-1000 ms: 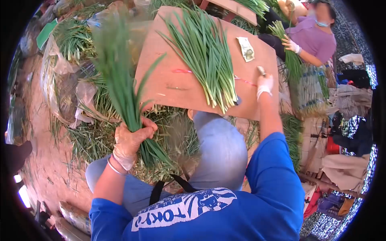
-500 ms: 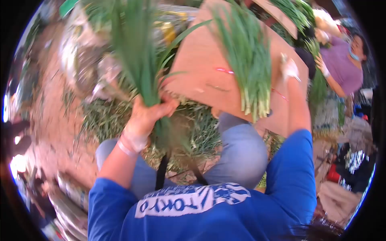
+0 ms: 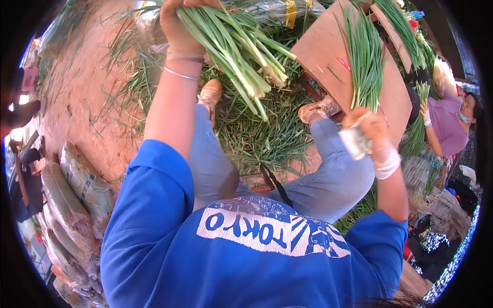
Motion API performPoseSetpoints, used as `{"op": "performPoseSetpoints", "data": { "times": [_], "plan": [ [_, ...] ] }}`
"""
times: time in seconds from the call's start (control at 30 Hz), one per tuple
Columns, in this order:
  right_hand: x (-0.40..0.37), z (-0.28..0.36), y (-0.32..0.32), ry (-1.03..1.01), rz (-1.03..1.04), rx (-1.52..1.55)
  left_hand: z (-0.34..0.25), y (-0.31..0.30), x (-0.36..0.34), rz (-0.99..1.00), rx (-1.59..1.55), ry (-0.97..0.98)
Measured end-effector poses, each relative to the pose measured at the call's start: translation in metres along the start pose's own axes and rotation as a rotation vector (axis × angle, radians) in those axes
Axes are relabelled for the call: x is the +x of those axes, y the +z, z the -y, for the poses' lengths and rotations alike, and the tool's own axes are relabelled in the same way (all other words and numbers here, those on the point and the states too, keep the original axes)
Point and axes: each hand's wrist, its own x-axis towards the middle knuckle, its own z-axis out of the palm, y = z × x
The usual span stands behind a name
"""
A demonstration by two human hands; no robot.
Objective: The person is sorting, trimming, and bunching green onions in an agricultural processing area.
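Note:
My left hand [image 3: 179, 28] is closed around a bunch of leek-like greens [image 3: 233, 54], held high at the top left. Its pale root ends point down and to the right; the leaf tips are partly out of view. My right hand [image 3: 367, 131] is curled by my right knee, smeared by motion. In it is a pale grey, flat-looking thing [image 3: 355, 143] whose kind I cannot make out. Just beyond that hand, a second bunch of greens [image 3: 363, 61] lies on a brown board [image 3: 321, 56], cut ends toward me. A red tie [image 3: 344, 63] shows beside it.
Loose leaf trimmings [image 3: 257, 138] cover the ground between my shoes. Wrapped bundles [image 3: 77, 190] are stacked at left. Another board [image 3: 393, 31] holds more greens at the upper right. A co-worker in a purple top [image 3: 449, 120] sits at right, holding greens [image 3: 418, 120].
My left hand has moved up and away with the bunch, whose root ends now show. My right hand has come from the board's right edge toward my knee. The view has shifted.

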Motion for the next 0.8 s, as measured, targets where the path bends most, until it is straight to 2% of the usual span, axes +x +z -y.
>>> {"op": "performPoseSetpoints", "data": {
  "times": [0.07,0.1,0.13,0.17,0.2,0.23,0.3,0.37,0.47,0.5,0.53,0.57,0.6,0.63,0.67,0.7,0.73,0.77,0.8],
  "plan": [
    [0.021,-0.012,0.029,-0.189,0.335,-0.097,-0.003,0.015,-0.010,-0.145,0.029,0.084],
    [0.025,-0.014,0.046,-0.116,0.289,-0.059,-0.013,0.012,-0.010,0.004,-0.206,-0.075],
    [0.030,-0.016,0.062,-0.044,0.242,-0.021,-0.016,0.007,-0.018,0.009,-0.201,-0.070],
    [0.042,-0.035,0.074,-0.096,0.134,0.074,-0.015,0.015,-0.022,0.061,-0.159,-0.109],
    [0.044,-0.031,0.089,0.002,0.062,0.174,-0.017,0.019,-0.024,0.110,-0.116,-0.150],
    [0.052,-0.040,0.087,-0.074,0.212,0.209,-0.023,0.016,-0.023,0.153,-0.180,-0.223],
    [0.062,-0.033,0.099,-0.146,0.376,0.246,-0.021,0.020,-0.024,0.200,-0.176,-0.220],
    [0.065,-0.020,0.115,-0.118,0.156,0.054,-0.018,0.020,-0.017,0.281,-0.193,-0.242],
    [0.088,-0.002,0.105,-0.211,0.217,0.007,-0.008,0.020,-0.017,0.291,-0.270,-0.207],
    [0.094,0.008,0.106,-0.235,0.211,0.035,-0.004,0.014,-0.014,0.282,-0.315,-0.140],
    [0.100,0.015,0.111,-0.330,0.287,-0.023,0.003,0.009,-0.014,0.277,-0.325,-0.140],
    [0.100,0.010,0.107,-0.255,0.380,-0.006,0.012,0.012,-0.013,0.233,-0.347,-0.213],
    [0.100,0.007,0.104,-0.176,0.468,0.005,0.016,0.016,-0.010,0.152,-0.309,-0.166],
    [0.095,0.011,0.096,-0.217,0.528,-0.257,0.020,0.021,-0.007,0.070,-0.266,-0.121],
    [0.088,0.030,0.087,-0.122,0.601,-0.367,0.020,0.024,-0.004,0.083,-0.269,-0.130],
    [0.080,0.049,0.079,-0.035,0.682,-0.485,0.018,0.026,-0.002,0.165,-0.281,-0.120],
    [0.068,0.030,0.057,-0.217,0.793,-0.378,0.016,0.028,0.000,0.241,-0.292,-0.103],
    [0.055,0.011,0.035,-0.390,0.908,-0.254,0.012,0.014,0.014,0.615,-0.307,-0.257],
    [0.052,-0.007,0.017,-0.684,0.968,-0.155,0.008,0.001,0.028,0.999,-0.245,-0.382]
  ]
}}
